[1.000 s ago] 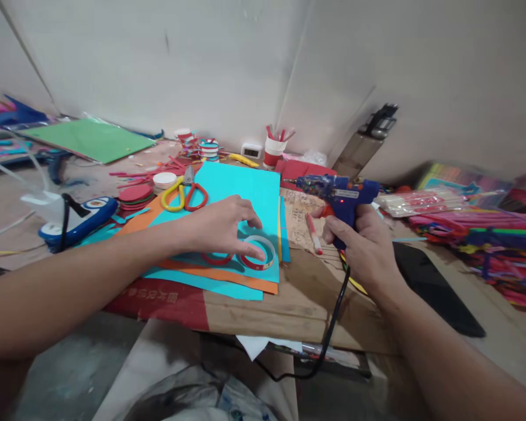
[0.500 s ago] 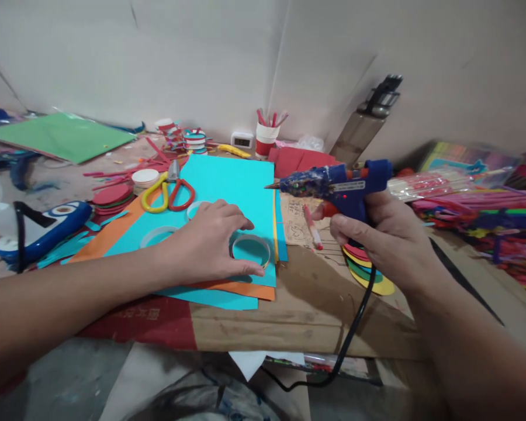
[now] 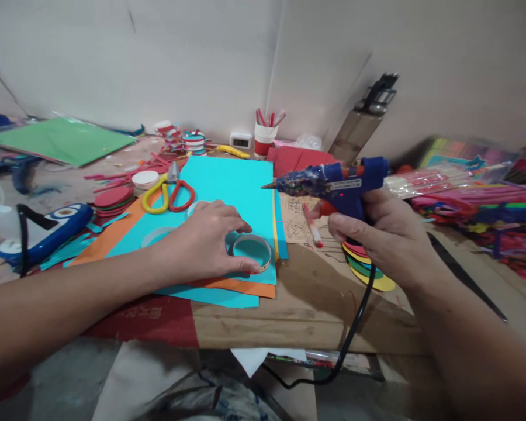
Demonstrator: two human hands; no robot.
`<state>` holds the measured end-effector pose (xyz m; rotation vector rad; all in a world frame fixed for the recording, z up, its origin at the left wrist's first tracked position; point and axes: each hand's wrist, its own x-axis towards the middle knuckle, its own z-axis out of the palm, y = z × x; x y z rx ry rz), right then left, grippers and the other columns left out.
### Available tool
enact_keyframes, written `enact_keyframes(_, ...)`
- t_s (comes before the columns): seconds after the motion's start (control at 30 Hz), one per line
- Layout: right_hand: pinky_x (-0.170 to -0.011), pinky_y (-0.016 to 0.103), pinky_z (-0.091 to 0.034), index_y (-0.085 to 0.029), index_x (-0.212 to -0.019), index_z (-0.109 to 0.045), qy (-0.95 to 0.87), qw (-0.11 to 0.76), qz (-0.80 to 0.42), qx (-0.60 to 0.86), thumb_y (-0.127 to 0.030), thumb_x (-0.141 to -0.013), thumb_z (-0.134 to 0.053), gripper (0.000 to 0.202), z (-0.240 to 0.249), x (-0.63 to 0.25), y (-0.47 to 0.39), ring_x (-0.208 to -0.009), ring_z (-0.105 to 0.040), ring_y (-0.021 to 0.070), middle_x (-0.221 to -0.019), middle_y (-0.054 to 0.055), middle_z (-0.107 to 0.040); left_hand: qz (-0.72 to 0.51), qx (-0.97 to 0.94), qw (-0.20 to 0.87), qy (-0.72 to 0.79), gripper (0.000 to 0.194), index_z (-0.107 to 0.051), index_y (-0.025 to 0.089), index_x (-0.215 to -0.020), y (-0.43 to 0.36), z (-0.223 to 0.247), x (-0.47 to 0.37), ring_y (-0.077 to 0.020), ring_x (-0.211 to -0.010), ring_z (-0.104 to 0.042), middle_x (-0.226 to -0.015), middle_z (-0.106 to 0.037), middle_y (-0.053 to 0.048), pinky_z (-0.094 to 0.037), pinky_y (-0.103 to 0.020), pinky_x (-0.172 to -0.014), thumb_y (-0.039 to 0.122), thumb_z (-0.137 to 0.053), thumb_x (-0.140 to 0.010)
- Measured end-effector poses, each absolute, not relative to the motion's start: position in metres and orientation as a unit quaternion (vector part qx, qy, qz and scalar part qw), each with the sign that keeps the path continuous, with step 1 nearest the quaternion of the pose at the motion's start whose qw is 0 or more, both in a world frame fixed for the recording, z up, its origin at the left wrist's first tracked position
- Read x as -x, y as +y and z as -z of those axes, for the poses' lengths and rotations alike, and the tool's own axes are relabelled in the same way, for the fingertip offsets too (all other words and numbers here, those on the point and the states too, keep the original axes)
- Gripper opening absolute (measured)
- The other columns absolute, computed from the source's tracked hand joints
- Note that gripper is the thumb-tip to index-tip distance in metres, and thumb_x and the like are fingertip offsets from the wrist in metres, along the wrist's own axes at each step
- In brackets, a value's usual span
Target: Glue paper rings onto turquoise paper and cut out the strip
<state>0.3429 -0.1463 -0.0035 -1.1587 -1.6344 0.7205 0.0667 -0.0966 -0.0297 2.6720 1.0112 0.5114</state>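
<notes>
My right hand (image 3: 390,234) is wrapped round the handle of a blue glue gun (image 3: 333,184), whose nozzle points left above the turquoise paper (image 3: 232,178). My left hand (image 3: 210,240) rests low over the paper with thumb and fingers apart, around the left side of a thin pale ring (image 3: 269,257). The thumb touches or nearly touches the ring's near edge. Another pale ring (image 3: 151,235) lies partly behind my left wrist, and a third (image 3: 193,207) shows beyond the hand. Scissors (image 3: 169,190) with yellow and red handles lie on the paper's left side.
A cup of red sticks (image 3: 265,137), a small white clock (image 3: 241,140) and a bottle (image 3: 357,128) stand along the wall. Coloured discs (image 3: 372,272) lie under the gun's black cord (image 3: 355,327). Pipe cleaners (image 3: 486,204) are at right, a blue tool (image 3: 48,234) at left.
The left thumb has come slightly closer to the near edge of the ring. The glue gun has shifted slightly left in view, still in my right hand.
</notes>
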Motion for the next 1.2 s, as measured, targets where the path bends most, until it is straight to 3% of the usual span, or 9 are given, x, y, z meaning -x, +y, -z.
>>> enact_keyframes(0.27,-0.055,0.021,-0.048,-0.032,-0.118,-0.068,-0.669,0.488,-0.299,0.474,-0.031,-0.082,-0.077,0.038,0.004,-0.341,-0.147,-0.07,-0.057,0.0113,-0.094,-0.004,-0.068,-0.162,-0.924,0.107,0.33,0.056,-0.077,0.019,-0.104,-0.096,0.033,-0.066,-0.0286,-0.102,-0.063,-0.105,-0.074,-0.008,-0.043,-0.045,-0.092,0.068,-0.075,-0.077)
enact_keyframes(0.47,-0.07,0.026,-0.054,-0.032,-0.119,-0.07,-0.668,0.475,-0.294,0.492,-0.035,-0.082,-0.08,0.039,-0.002,-0.345,-0.15,-0.081,-0.063,0.0143,-0.099,-0.002,-0.071,-0.146,-0.923,0.117,0.337,0.058,-0.076,0.019,-0.106,-0.096,0.033,-0.068,-0.0292,-0.101,-0.064,-0.105,-0.074,-0.009,-0.043,-0.046,-0.093,0.069,-0.075,-0.077)
enact_keyframes(0.67,-0.073,0.028,-0.056,-0.03,-0.1,-0.074,-0.712,0.394,-0.301,0.497,-0.043,-0.084,-0.078,0.021,-0.014,-0.354,-0.158,-0.085,-0.066,0.0181,-0.098,-0.001,-0.073,-0.134,-0.91,0.147,0.365,0.053,-0.077,0.019,-0.104,-0.097,0.028,-0.071,-0.0302,-0.103,-0.064,-0.106,-0.074,-0.009,-0.044,-0.046,-0.095,0.063,-0.081,-0.074)
enact_keyframes(0.8,-0.074,0.029,-0.055,-0.033,-0.11,-0.073,-0.759,0.348,-0.25,0.489,-0.044,-0.088,-0.074,0.025,-0.019,-0.357,-0.161,-0.089,-0.067,0.0204,-0.103,-0.002,-0.073,-0.128,-0.907,0.162,0.367,0.05,-0.078,0.021,-0.105,-0.097,0.027,-0.072,-0.0292,-0.102,-0.064,-0.104,-0.074,-0.007,-0.044,-0.045,-0.095,0.06,-0.084,-0.073)
enact_keyframes(1.03,-0.063,0.036,-0.055,-0.032,-0.119,-0.068,-0.814,0.26,-0.161,0.494,-0.05,-0.092,-0.065,0.033,-0.025,-0.347,-0.164,-0.074,-0.062,0.024,-0.091,0.002,-0.071,-0.15,-0.908,0.147,0.363,0.049,-0.08,0.023,-0.1,-0.095,0.031,-0.071,-0.0281,-0.097,-0.061,-0.098,-0.072,-0.008,-0.046,-0.041,-0.088,0.061,-0.084,-0.071)
enact_keyframes(1.2,-0.066,0.039,-0.055,-0.029,-0.082,-0.066,-0.833,0.241,-0.109,0.486,-0.05,-0.093,-0.062,0.024,-0.023,-0.338,-0.168,-0.065,-0.056,0.0229,-0.074,0.003,-0.063,-0.148,-0.906,0.143,0.369,0.053,-0.08,0.021,-0.103,-0.093,0.033,-0.07,-0.0273,-0.093,-0.062,-0.094,-0.072,-0.009,-0.046,-0.04,-0.083,0.064,-0.081,-0.072)
